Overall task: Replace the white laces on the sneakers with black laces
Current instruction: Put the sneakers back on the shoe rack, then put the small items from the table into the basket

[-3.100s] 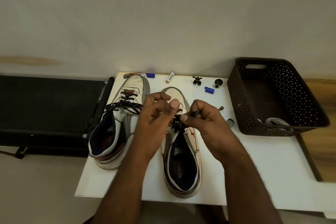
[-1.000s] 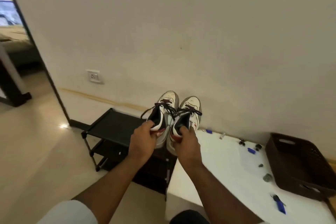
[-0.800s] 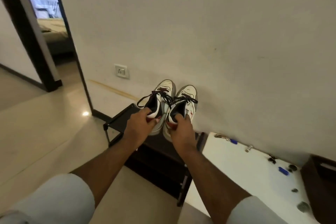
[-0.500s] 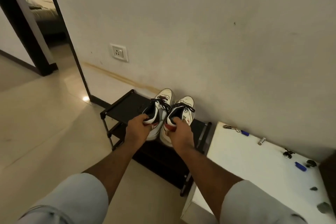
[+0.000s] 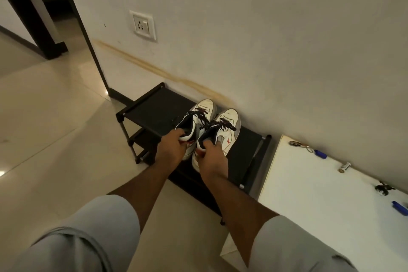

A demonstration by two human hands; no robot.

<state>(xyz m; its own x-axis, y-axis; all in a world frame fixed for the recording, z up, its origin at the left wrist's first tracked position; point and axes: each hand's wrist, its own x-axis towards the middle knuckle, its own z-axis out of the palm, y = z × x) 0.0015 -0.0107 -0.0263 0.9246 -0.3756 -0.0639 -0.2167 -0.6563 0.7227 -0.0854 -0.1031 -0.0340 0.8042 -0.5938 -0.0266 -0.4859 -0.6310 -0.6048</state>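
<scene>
Two white sneakers with black laces sit side by side over the top shelf of a black shoe rack, toes toward the wall. My left hand grips the heel collar of the left sneaker. My right hand grips the heel collar of the right sneaker. Black laces cross both tongues. Whether the soles touch the shelf cannot be told.
A white table stands right of the rack with small items along the wall: keys, blue caps, a battery. A wall socket is above the rack. An open doorway lies far left, tiled floor below.
The lacing on the table ended; both hands picked up the sneakers, carried them left to the shoe rack and lowered them onto or just above its top shelf.
</scene>
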